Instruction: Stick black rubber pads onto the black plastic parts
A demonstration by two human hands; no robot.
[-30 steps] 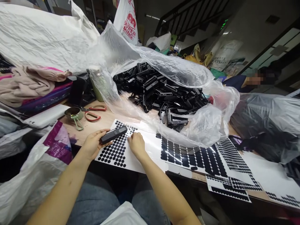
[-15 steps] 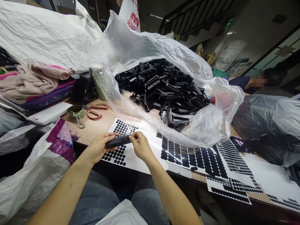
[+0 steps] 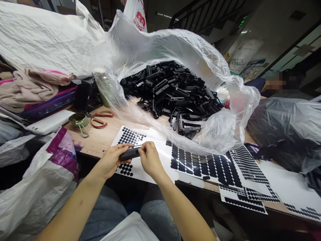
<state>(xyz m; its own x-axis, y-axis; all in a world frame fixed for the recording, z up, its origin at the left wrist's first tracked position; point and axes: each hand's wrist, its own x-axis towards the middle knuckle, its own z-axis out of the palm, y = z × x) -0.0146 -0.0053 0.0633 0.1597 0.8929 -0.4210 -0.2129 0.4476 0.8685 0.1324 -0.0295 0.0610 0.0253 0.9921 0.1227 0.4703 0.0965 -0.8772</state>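
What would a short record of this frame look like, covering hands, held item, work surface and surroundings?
Left hand: grips a black part
Right hand: fingertips at the part's right end; whether they pinch anything is unclear
Beneath: white sheet with rows of round black dots
Right of it: sheet of larger black shapes
Ahead: pile of black parts in an open clear plastic bag
Left side: green cup, red-handled scissors

Blk part ptly hidden; red-print bag cropped
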